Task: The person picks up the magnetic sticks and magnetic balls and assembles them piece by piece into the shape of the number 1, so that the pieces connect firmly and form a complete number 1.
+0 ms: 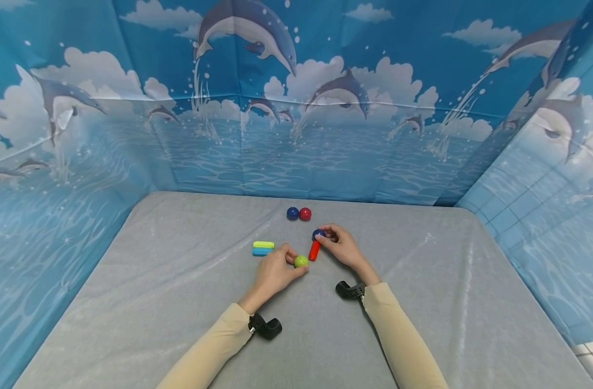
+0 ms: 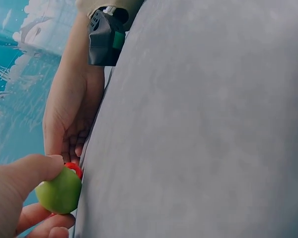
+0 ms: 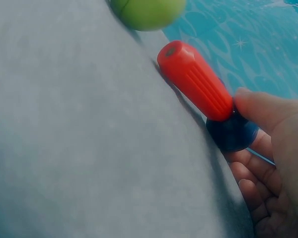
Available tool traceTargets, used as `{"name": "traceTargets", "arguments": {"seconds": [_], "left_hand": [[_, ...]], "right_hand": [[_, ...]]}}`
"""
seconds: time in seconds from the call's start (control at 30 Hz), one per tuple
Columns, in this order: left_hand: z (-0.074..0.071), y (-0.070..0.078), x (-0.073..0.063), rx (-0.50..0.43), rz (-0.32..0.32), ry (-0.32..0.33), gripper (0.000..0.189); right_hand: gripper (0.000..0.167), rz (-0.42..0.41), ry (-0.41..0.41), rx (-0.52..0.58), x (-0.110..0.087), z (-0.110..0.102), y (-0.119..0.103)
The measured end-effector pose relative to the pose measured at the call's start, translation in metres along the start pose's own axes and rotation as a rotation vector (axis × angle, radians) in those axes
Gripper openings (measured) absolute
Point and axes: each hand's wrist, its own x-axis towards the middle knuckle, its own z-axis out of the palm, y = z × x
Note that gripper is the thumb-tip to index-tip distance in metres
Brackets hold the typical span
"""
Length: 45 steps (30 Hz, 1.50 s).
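Note:
Between thumb and fingers, my left hand (image 1: pixel 275 272) pinches a green ball (image 1: pixel 301 261) low over the grey table cover; the left wrist view shows this ball (image 2: pixel 61 192) up close. My right hand (image 1: pixel 344 247) grips a dark blue ball (image 1: pixel 318 234) just beyond it. A red ridged rod (image 1: pixel 314 250) is joined end-on to that blue ball and points back toward me. In the right wrist view the rod (image 3: pixel 196 79) slants away from the blue ball (image 3: pixel 232 133), its free end turned toward the green ball (image 3: pixel 148 11), with a gap between.
A yellow-green rod (image 1: pixel 264 245) and a light blue rod (image 1: pixel 262 252) lie side by side left of my left hand. Farther back, another blue ball (image 1: pixel 292 213) sits beside a red ball (image 1: pixel 305 214). A dolphin-print curtain (image 1: pixel 277 151) borders the table (image 1: pixel 179 302).

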Motion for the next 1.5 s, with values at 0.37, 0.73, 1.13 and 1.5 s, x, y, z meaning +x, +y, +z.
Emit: {"name": "traceTargets", "arguments": {"seconds": [0.37, 0.73, 1.13, 1.5], "left_hand": [[0.0042, 0.0017, -0.0014, -0.016, 0.007, 0.008, 0.033], [0.0060, 0.0020, 0.0009, -0.022, 0.011, 0.012, 0.033], [0.0066, 0.0038, 0.0009, -0.009, 0.015, 0.019, 0.035], [0.0104, 0.0057, 0.0007, -0.012, -0.002, 0.036, 0.038]], "right_hand": [[0.034, 0.001, -0.001, -0.002, -0.0004, 0.0003, 0.0022], [0.034, -0.004, -0.004, 0.012, -0.0002, 0.0003, 0.0028], [0.034, -0.001, -0.005, 0.007, -0.0008, -0.0007, 0.0002], [0.035, 0.008, -0.007, 0.008, 0.0002, -0.0009, 0.0003]]}}
